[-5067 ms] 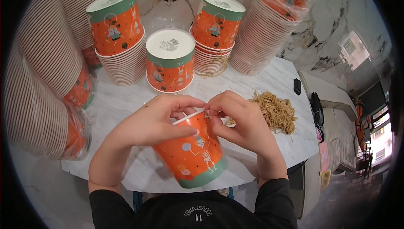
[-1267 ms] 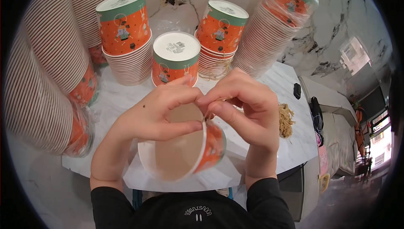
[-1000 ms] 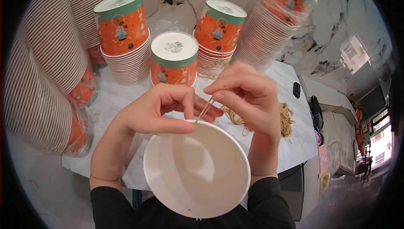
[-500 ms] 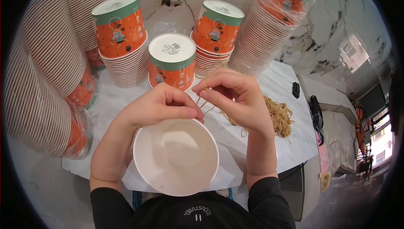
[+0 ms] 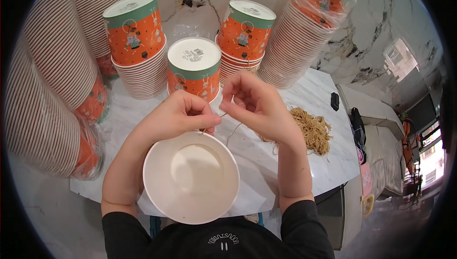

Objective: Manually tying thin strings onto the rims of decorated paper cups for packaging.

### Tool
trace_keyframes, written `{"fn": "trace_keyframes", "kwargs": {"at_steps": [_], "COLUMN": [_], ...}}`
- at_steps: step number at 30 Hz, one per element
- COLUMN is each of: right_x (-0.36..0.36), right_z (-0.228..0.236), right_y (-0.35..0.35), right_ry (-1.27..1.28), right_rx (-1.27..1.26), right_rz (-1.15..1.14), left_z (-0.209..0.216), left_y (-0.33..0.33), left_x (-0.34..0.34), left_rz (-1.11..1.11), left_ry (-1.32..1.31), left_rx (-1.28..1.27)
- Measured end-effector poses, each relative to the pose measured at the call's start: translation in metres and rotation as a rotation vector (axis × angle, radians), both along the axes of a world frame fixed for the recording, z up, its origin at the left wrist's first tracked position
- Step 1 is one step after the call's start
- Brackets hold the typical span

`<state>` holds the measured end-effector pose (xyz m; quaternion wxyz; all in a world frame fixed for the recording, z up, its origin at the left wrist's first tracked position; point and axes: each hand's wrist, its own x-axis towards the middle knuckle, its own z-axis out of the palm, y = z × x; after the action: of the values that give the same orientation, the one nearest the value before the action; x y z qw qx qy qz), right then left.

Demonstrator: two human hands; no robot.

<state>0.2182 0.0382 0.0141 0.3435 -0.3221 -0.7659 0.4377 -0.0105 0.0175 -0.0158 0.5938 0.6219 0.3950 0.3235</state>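
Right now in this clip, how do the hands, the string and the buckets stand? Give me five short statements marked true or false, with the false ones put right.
1. The left hand is well away from the white-lined bucket. False: the left hand is at the bucket's rim.
2. The right hand pinches a string. True.
3. The white-lined bucket's open mouth faces up toward the camera. True.
4. The single bucket between the two shorter stacks stands mouth up. False: it is upside down, its white base on top.
5. A tan bundle of strings lies on the table, to the right of the right hand. True.
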Motion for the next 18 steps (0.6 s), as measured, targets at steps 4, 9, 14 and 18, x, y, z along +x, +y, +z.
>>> {"fn": "trace_keyframes", "kwargs": {"at_steps": [4,9,14,18], "right_x": [0.026,0.028,0.001,0.000], "right_z": [0.004,0.004,-0.012,-0.014], "right_y": [0.007,-0.001,0.013,0.018], "right_ry": [-0.138,-0.237,-0.063,-0.052], "right_rx": [0.244,0.508,0.427,0.216], "right_rz": [0.118,-0.023,0.031,0.074], "left_z": [-0.009,-0.009,-0.015,-0.017], "left_y": [0.008,0.011,0.012,0.015], "left_x": [0.001,-0.001,-0.005,-0.007], "left_rz": [0.108,0.104,-0.047,-0.076], "left_ry": [-0.102,-0.205,-0.199,-0.201], "left_rx": [0.027,-0.008,0.028,0.061]}}
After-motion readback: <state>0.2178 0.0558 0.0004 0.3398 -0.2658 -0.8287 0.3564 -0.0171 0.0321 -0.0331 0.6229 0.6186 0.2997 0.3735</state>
